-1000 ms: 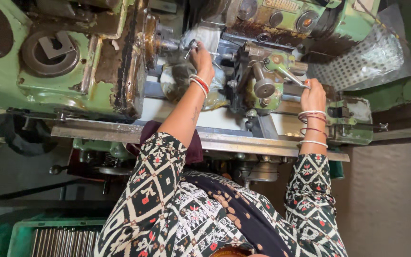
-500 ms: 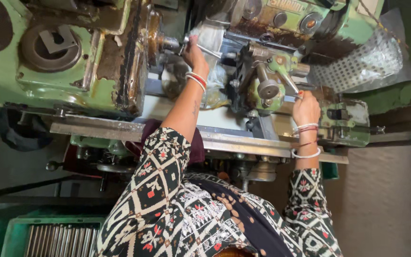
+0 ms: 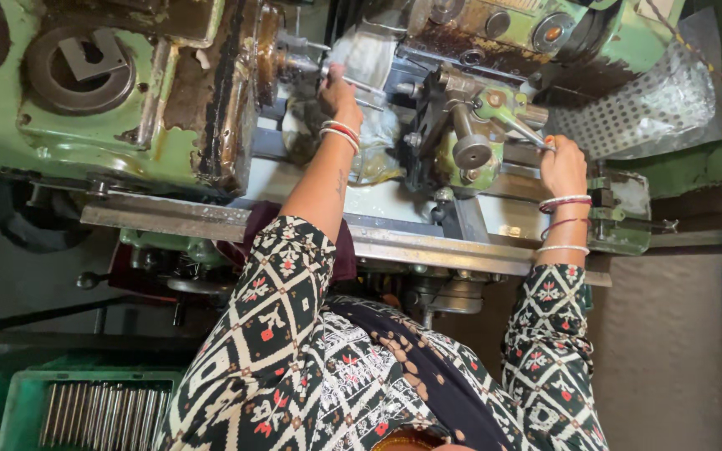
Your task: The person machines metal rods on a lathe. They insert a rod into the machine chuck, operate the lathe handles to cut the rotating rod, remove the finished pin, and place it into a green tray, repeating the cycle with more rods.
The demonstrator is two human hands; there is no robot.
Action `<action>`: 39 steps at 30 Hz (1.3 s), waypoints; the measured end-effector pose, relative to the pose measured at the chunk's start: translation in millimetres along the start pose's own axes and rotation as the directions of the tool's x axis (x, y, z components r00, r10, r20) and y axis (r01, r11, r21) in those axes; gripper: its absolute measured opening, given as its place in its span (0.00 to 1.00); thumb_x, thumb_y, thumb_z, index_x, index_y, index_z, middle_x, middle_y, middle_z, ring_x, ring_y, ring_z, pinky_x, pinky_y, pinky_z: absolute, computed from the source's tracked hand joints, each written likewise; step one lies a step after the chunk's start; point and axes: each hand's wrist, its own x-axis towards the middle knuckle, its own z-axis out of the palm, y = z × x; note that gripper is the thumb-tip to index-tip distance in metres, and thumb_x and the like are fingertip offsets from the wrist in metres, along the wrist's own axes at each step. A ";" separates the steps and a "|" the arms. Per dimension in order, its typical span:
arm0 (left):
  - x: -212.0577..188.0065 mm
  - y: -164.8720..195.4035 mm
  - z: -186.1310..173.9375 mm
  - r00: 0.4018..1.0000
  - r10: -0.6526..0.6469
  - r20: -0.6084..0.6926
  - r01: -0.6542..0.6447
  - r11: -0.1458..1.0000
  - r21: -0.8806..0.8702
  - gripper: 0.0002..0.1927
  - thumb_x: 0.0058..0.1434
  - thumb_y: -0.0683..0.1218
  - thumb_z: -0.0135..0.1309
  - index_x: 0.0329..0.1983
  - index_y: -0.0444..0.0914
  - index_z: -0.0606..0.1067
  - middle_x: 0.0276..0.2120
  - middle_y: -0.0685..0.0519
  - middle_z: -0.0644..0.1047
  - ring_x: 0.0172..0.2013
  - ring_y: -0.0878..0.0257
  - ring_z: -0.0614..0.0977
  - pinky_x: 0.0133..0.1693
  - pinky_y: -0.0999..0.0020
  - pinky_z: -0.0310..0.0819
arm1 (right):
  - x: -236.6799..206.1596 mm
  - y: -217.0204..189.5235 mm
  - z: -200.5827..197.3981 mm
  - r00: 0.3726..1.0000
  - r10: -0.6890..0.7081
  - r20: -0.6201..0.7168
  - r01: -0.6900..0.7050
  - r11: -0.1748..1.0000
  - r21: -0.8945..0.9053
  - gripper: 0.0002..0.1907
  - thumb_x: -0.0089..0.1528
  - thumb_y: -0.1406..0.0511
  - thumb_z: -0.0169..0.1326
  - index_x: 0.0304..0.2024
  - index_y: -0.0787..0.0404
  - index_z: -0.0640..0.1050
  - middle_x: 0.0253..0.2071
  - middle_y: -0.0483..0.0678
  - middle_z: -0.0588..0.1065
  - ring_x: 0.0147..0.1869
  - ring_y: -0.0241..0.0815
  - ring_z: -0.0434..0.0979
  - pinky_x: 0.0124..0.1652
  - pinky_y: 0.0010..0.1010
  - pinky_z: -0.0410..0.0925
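**Both hands on the green lathe**

The left hand (image 3: 338, 90) reaches to the spindle end of the green lathe (image 3: 127, 125), fingers closed around a thin metal rod (image 3: 361, 83) just beside the chuck nose (image 3: 294, 60). A clear plastic sheet (image 3: 373, 58) hangs behind the wrist. The right hand (image 3: 563, 163) is clenched on the slim steel lever (image 3: 521, 127) of the tool slide (image 3: 470, 125), well apart from the left.

Judgement: the work goes best with the rod kept straight in line with the spindle, fingers and bangles (image 3: 340, 131) clear of the chuck, and the lever held steady with even pressure.

Below, a green crate (image 3: 18, 401) holds a row of bright steel rods (image 3: 98, 413), near the person's patterned sleeve.
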 end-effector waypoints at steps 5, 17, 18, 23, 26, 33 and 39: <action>4.0 -2.9 0.9 0.988 -0.003 0.157 0.039 0.973 -0.227 0.24 0.64 0.57 0.58 0.45 0.31 0.81 0.45 0.47 0.82 0.41 0.57 0.81 0.43 0.62 0.80 | -3.7 -7.7 -2.2 0.997 0.053 0.050 -0.051 0.998 -0.029 0.10 0.72 0.62 0.49 0.47 0.60 0.79 0.44 0.66 0.77 0.49 0.71 0.76 0.49 0.57 0.68; 6.3 -0.1 1.5 0.965 -0.110 0.237 0.170 0.953 -0.250 0.18 0.64 0.56 0.58 0.44 0.36 0.81 0.41 0.52 0.79 0.37 0.62 0.75 0.38 0.65 0.74 | -53.8 -15.2 -6.0 0.965 -0.087 -0.249 0.145 0.963 0.226 0.18 0.70 0.71 0.44 0.62 0.66 0.74 0.59 0.65 0.71 0.60 0.64 0.73 0.60 0.47 0.66; 7.1 0.4 1.5 0.968 -0.120 0.221 0.175 0.953 -0.248 0.18 0.65 0.56 0.58 0.43 0.36 0.81 0.40 0.52 0.78 0.37 0.62 0.75 0.38 0.64 0.74 | -57.8 -1.8 -13.3 0.951 -0.130 -0.282 0.203 0.947 0.249 0.16 0.74 0.71 0.45 0.64 0.66 0.74 0.61 0.62 0.73 0.65 0.61 0.73 0.65 0.45 0.65; 11.8 0.7 -2.3 0.931 -0.223 0.288 0.246 0.968 -0.046 0.18 0.55 0.55 0.63 0.44 0.41 0.79 0.41 0.51 0.73 0.37 0.60 0.71 0.38 0.60 0.71 | -146.8 110.7 -48.5 0.813 0.260 -0.521 -0.049 0.922 0.384 0.23 0.71 0.76 0.46 0.69 0.64 0.72 0.62 0.57 0.70 0.64 0.48 0.72 0.67 0.38 0.69; 4.7 -5.4 -4.9 0.954 -0.131 0.269 -0.024 0.862 0.506 0.32 0.46 0.53 0.68 0.53 0.38 0.73 0.52 0.45 0.74 0.48 0.55 0.76 0.45 0.59 0.76 | -202.7 154.2 -25.8 0.659 0.456 -0.598 -0.277 0.886 0.371 0.17 0.78 0.64 0.41 0.60 0.72 0.73 0.60 0.63 0.74 0.64 0.57 0.74 0.64 0.44 0.65; -53.6 -6.1 8.8 0.708 -0.062 0.704 -0.707 -0.081 0.703 0.31 0.50 0.49 0.64 0.56 0.32 0.75 0.56 0.34 0.76 0.58 0.39 0.78 0.57 0.52 0.74 | -248.5 40.0 156.2 0.714 0.694 -0.096 -0.468 0.575 0.671 0.18 0.70 0.64 0.45 0.56 0.71 0.74 0.53 0.62 0.77 0.56 0.59 0.77 0.56 0.43 0.70; -79.0 96.0 -82.1 0.475 0.180 0.861 -0.875 0.203 0.440 0.23 0.62 0.43 0.61 0.56 0.33 0.65 0.39 0.43 0.80 0.40 0.50 0.86 0.42 0.56 0.83 | -258.3 73.5 124.1 0.790 0.539 -0.292 -0.355 0.790 0.500 0.18 0.63 0.68 0.50 0.55 0.69 0.75 0.48 0.62 0.78 0.50 0.61 0.79 0.50 0.44 0.73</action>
